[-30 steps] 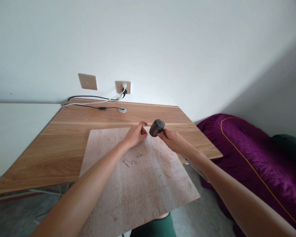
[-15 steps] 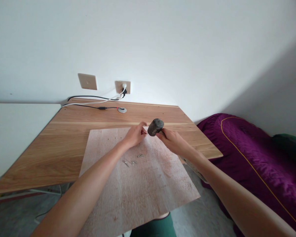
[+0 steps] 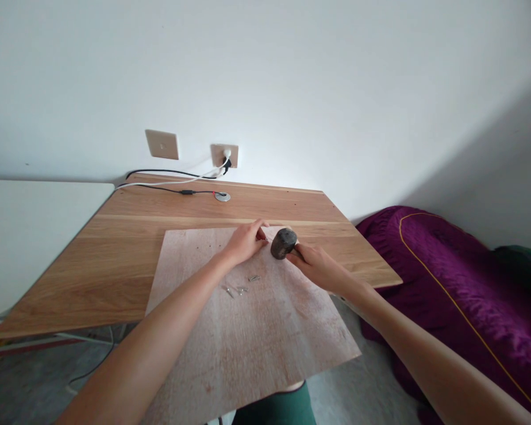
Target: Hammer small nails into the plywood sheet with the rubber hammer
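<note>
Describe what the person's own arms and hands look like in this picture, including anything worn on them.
The left forearm and right forearm are slender and bare, with no sleeve in view. The left hand and right hand are ungloved, and no watch or bracelet shows. Rings on the fingers are too small to rule out.

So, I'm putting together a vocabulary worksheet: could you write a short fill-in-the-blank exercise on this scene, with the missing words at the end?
1. The person's ____ hand holds the hammer by its handle.
2. The loose metal pieces lie ____ the thin board.
3. The large draped fabric beside the desk is ____ in colour.
4. The wall plates number ____.

Missing words: right; on; purple; two.
</note>
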`<state>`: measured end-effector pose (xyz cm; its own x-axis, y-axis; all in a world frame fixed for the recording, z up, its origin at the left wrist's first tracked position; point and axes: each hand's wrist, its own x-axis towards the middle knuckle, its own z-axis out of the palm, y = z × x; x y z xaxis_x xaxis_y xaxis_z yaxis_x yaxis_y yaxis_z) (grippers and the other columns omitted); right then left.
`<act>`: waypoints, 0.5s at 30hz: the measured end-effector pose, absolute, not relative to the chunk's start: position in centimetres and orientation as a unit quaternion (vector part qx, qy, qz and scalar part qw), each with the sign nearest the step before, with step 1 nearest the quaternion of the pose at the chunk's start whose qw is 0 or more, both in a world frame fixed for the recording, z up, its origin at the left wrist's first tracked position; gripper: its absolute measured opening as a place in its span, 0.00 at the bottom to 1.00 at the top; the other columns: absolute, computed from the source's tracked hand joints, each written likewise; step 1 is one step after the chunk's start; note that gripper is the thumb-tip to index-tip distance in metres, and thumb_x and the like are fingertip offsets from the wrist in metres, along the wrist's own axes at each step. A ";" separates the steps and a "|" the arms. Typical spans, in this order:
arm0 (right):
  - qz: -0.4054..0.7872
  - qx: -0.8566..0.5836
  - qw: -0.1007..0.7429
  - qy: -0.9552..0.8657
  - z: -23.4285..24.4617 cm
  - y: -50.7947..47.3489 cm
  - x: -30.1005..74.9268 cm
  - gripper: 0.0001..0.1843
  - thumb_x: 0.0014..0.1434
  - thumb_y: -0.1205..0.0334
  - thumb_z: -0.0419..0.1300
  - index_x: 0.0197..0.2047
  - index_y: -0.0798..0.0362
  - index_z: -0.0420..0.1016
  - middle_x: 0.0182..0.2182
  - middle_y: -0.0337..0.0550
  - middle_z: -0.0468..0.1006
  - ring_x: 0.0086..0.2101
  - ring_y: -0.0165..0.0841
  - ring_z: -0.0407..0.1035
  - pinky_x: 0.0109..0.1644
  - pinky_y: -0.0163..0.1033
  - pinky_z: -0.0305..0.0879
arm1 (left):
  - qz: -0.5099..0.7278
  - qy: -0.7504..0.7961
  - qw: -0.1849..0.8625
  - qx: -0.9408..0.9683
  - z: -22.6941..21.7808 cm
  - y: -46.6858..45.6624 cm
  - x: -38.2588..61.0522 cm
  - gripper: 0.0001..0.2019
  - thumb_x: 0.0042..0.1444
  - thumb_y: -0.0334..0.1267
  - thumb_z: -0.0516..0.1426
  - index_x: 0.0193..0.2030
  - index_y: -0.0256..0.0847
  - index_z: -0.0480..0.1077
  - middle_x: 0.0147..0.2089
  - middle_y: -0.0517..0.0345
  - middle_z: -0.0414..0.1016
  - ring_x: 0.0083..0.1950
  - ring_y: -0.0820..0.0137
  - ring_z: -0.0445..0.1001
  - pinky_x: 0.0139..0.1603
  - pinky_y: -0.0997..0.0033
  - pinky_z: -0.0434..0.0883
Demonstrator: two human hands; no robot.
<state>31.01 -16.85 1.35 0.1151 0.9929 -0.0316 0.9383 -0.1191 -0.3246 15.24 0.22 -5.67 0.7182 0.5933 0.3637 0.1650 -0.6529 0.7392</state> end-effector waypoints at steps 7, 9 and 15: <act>0.103 -0.744 0.129 -0.647 1.6 -16.4 31.3 0.14 0.72 0.56 0.51 0.36 0.51 0.70 0.34 0.48 0.82 0.36 0.38 0.76 0.37 0.36 0.58 | 0.302 0.211 0.358 0.858 -5.3 0.1 15.2 0.21 0.54 0.22 0.62 0.54 0.43 0.72 0.37 0.58 0.84 0.39 0.66 0.82 0.44 0.68 0.75; 0.093 -0.752 0.149 -0.635 2.2 -15.8 31.2 0.14 0.72 0.56 0.51 0.35 0.50 0.69 0.32 0.46 0.81 0.34 0.37 0.75 0.36 0.36 0.56 | 0.300 0.210 0.357 0.860 -5.3 0.2 15.2 0.22 0.54 0.22 0.62 0.55 0.42 0.73 0.38 0.57 0.84 0.39 0.66 0.82 0.45 0.68 0.75; 0.084 -0.752 0.151 -0.636 2.7 -14.1 30.4 0.12 0.72 0.56 0.52 0.38 0.51 0.70 0.33 0.46 0.81 0.34 0.36 0.75 0.35 0.35 0.56 | 0.304 0.207 0.359 0.858 -5.7 0.4 15.4 0.25 0.53 0.21 0.61 0.58 0.43 0.73 0.37 0.57 0.84 0.40 0.65 0.83 0.43 0.69 0.75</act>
<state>30.36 -14.08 2.66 0.1764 0.9822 0.0648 0.9313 -0.1452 -0.3342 15.40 0.40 -5.70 0.7300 0.5730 0.3725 0.1373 -0.6568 0.7414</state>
